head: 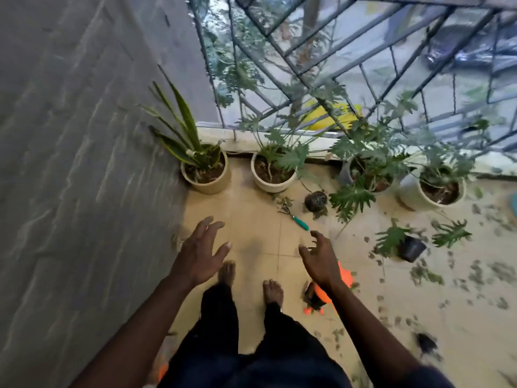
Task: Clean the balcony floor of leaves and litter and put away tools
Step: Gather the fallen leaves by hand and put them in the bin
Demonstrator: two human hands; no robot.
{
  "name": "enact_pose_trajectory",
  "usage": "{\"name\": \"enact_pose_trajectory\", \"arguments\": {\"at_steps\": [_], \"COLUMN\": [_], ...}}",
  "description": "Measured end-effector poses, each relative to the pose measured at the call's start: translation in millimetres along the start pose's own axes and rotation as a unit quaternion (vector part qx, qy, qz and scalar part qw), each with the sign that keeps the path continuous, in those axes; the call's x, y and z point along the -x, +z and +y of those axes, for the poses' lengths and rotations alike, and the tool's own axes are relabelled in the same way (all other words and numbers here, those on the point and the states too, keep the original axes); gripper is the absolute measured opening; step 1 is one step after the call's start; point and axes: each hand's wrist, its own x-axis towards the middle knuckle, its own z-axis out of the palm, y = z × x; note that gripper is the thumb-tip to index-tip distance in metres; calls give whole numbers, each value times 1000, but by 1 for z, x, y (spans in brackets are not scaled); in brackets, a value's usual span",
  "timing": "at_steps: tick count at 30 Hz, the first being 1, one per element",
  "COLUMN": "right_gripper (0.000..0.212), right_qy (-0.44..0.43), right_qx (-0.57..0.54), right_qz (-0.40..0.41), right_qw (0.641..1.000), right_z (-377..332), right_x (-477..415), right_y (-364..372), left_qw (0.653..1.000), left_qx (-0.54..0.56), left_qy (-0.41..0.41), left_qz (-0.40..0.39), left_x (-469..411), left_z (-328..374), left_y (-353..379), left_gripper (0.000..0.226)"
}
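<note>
Both hands out in front, lower ctr of frame, nothing in either. left hand (200,253): fingers spread & straight. right hand (321,261): fingers loosely curled, thumb apart, gripping nothing. Person stands barefoot on the tiled floor (251,214), looking down

Task stuff: leaves (425,273) & small bits are scattered over the floor at right & lower right of frame, thickest round the tipped-over black pot (411,247) at mid right. Tiles at ctr, next to the wall (70,163), look mostly free of litter. hand rake (296,218) w/ green handle lies on the tiles just above the right hand in frame, tines toward the planters (272,177), near the fingers but not touching. An orange plastic thing (345,278) sits on the floor partly hidden behind the right wrist, maybe a dustpan, can't tell. A dark perforated ball (315,201) lies upper right of the rake

Judgement: early in the job, nothing gathered yet; right hand prob. going for the rake. To do it well: take it by the green handle, not the tines, & set tools aside first so they don't get swept up w/ litter. Right the black pot before sweeping or soil may spread. Work from the railing (335,51) inward, pull leaves out from btw planters, make one pile at ctr, then scoop. Mind the drooping live fronds & bare feet near the tines
</note>
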Motion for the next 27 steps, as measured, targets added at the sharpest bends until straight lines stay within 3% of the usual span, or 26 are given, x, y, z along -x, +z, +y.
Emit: {"name": "enact_pose_trajectory", "arguments": {"at_steps": [6, 13, 18, 27], "right_gripper": [55, 68, 64, 76], "right_qy": [81, 97, 98, 57], "right_qx": [67, 159, 109, 170], "right_qz": [69, 18, 17, -36], "right_qw": [992, 982, 989, 983], "right_z": [-5, -2, 17, 119], "right_x": [6, -21, -47, -145], "right_y": [27, 63, 83, 176], "left_qw": [995, 994, 987, 969], "left_qx": [-5, 7, -21, -90], "left_qy": [56, 67, 82, 146], "left_qz": [-79, -84, -138, -181], "left_x": [-66, -131, -169, -248], "left_z": [-22, -53, -66, -115], "left_y": [-3, 13, 60, 193], "left_gripper": [53, 45, 49, 56]}}
